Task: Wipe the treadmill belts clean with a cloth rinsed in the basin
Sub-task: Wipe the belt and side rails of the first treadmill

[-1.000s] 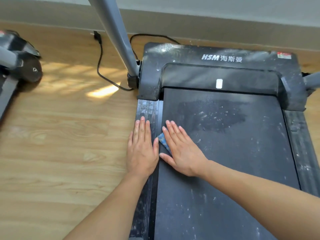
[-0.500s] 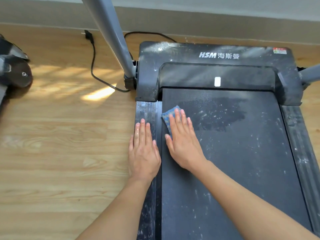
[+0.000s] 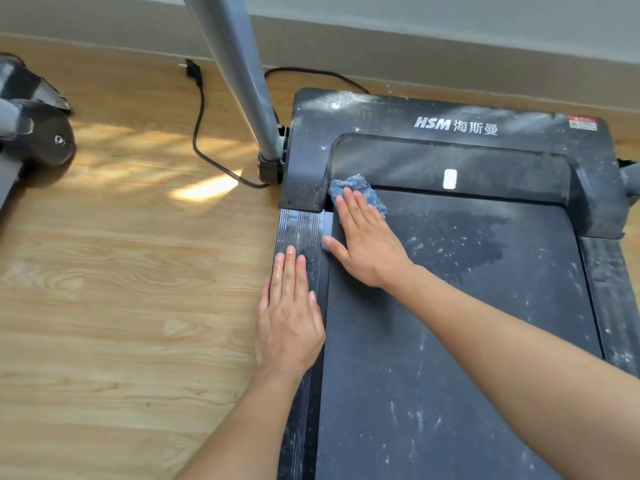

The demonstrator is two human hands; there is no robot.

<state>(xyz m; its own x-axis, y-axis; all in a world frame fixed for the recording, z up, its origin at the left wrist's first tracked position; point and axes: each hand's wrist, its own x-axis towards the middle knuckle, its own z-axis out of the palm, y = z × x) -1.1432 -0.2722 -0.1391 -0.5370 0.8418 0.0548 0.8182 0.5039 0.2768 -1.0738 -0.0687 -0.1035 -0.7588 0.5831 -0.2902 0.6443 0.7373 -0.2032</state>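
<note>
On the cloth (image 3: 356,192), flat fingers (image 3: 353,211).

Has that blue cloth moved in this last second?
Yes: the knobbly blue cloth under the right hand slid forward up the black belt to the dark motor cover.

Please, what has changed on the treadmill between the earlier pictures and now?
The right hand pushed the blue fluffy cloth forward along the black treadmill belt, up to the dark front cover. Nothing was grasped or released. The left hand stayed flat on the ribbed grey side rail.
</note>
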